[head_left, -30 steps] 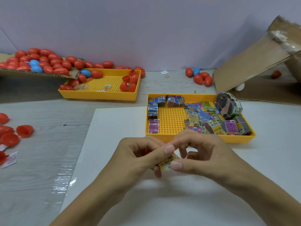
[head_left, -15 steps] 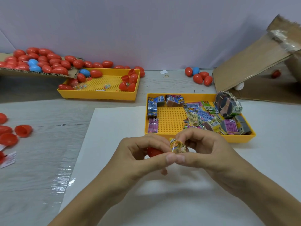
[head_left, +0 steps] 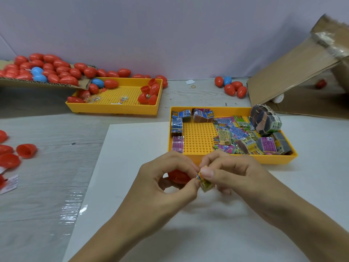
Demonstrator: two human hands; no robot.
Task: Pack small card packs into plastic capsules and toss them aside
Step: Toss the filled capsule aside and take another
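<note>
Over the white sheet [head_left: 132,167], my left hand [head_left: 162,184] curls around a red capsule half [head_left: 178,176], partly hidden behind its fingers. My right hand [head_left: 232,174] pinches a small yellow card pack [head_left: 204,183] between thumb and fingers, right at the capsule's side; my left thumb tip touches the pack too. Just beyond my hands, a yellow tray [head_left: 198,140] holds several loose and bundled card packs [head_left: 236,135].
A second yellow tray [head_left: 117,108] at the back left holds red and blue capsules. More capsules lie on a cardboard flap [head_left: 43,83], on the far left table edge [head_left: 11,154] and at the back [head_left: 232,86]. A cardboard box [head_left: 294,72] stands at right.
The card pack has been turned and folded smaller between both hands, then brought against the red capsule half. Both hands stayed over the white sheet.
</note>
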